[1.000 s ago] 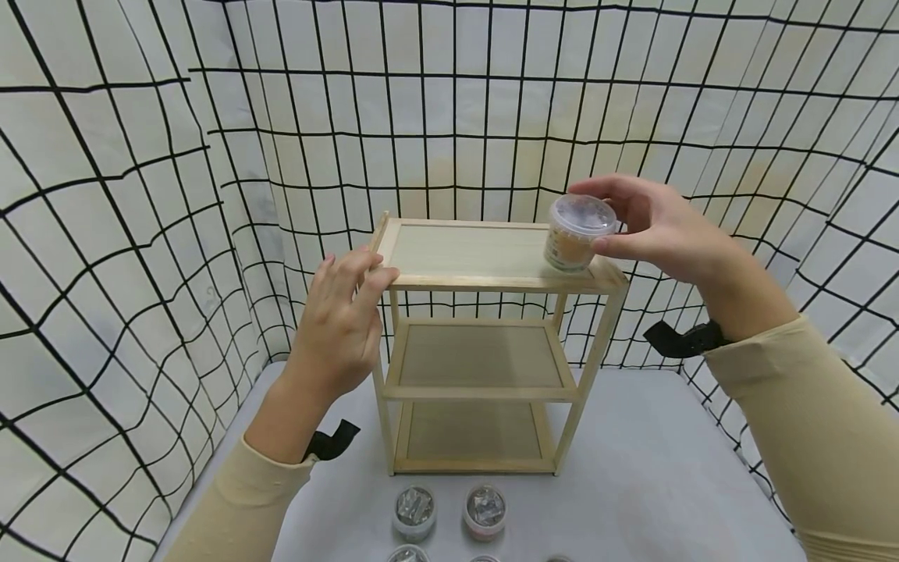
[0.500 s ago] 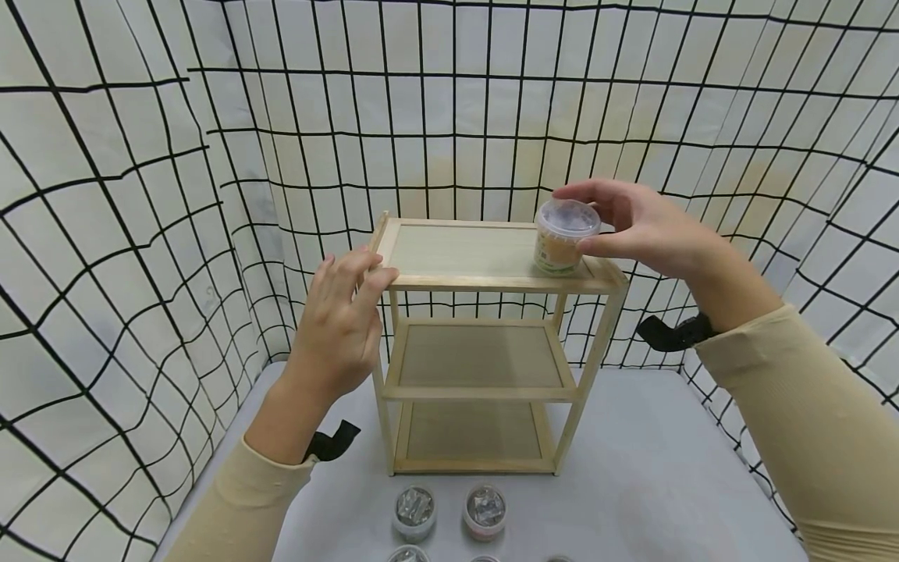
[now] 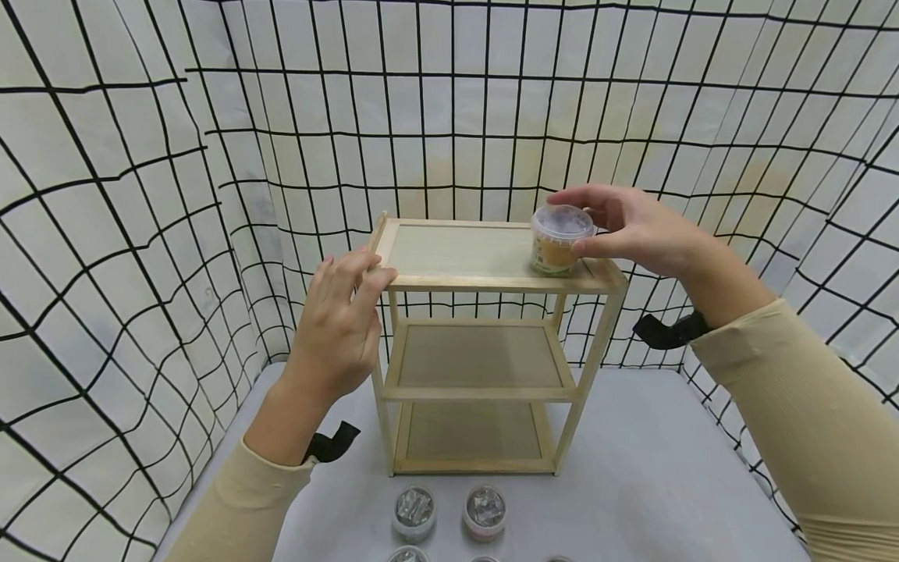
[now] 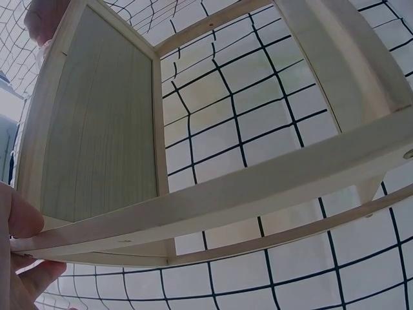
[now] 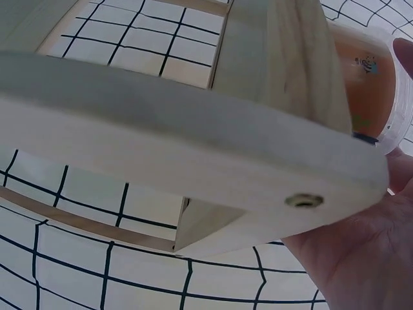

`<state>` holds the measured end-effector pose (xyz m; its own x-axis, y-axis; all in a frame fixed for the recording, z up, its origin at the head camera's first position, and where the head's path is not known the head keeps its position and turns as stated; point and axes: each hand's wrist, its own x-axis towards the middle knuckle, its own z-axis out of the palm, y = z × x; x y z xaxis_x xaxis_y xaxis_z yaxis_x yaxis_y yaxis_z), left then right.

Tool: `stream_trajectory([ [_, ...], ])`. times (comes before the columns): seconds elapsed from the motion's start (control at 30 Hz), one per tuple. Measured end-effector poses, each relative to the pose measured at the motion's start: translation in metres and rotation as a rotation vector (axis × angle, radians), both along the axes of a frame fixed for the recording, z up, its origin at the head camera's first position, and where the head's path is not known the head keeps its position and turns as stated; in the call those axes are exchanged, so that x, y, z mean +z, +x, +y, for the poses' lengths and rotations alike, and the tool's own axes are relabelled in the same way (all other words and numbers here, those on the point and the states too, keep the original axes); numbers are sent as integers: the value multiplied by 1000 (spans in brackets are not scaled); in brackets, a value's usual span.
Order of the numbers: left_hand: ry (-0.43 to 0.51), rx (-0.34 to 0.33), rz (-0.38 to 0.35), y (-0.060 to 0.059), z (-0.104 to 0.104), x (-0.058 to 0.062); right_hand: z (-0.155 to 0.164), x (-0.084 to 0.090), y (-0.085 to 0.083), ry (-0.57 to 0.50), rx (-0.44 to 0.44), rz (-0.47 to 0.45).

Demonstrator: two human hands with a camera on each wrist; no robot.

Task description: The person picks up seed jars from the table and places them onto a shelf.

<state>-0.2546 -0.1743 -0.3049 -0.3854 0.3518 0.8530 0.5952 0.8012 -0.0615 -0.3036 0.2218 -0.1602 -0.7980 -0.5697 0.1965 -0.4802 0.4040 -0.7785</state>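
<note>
Hands first. Right hand (image 3: 635, 226) is curled round a small clear plastic tub with an orange label and clear lid (image 3: 559, 240): thumb on the near side just under the lid, fingers arched over the far side. The tub sits upright on the top tier of a light wooden three-tier shelf rack (image 3: 485, 343), at its right end close to the front right corner. Right wrist view shows the same tub (image 5: 374, 97) against the palm (image 5: 361, 258), behind the rack's corner post.

Left hand (image 3: 339, 328) is on the rack's top front left corner: fingers mostly straight, lying against the frame edge, thumb pressed to the front rail. Not wrapped around anything. Left wrist view confirms fingertips (image 4: 19, 219) touching the underside of the front rail.

Counts:
- rack: one, three tiers; only the top tier carries anything, the one tub.
- tubs on the grey table surface (image 3: 653, 484) in front of the rack: two fully in view, a grey-walled tub (image 3: 414, 512) and a pink-walled tub (image 3: 485, 510), side by side, both with clear lids over shiny contents.
- three more lids cut off by the bottom edge of the head view; can't tell what those are beyond that.
- black wrist straps: two, one per arm, with beige sleeves.

Black-gridded white cloth walls (image 3: 105, 195) on three sides.
</note>
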Motion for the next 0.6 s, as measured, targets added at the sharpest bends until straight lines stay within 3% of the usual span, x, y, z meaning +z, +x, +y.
stream_trajectory([
  [0.6, 4, 0, 2, 2, 0, 0, -4, -3, -7, -45, 51, -74],
])
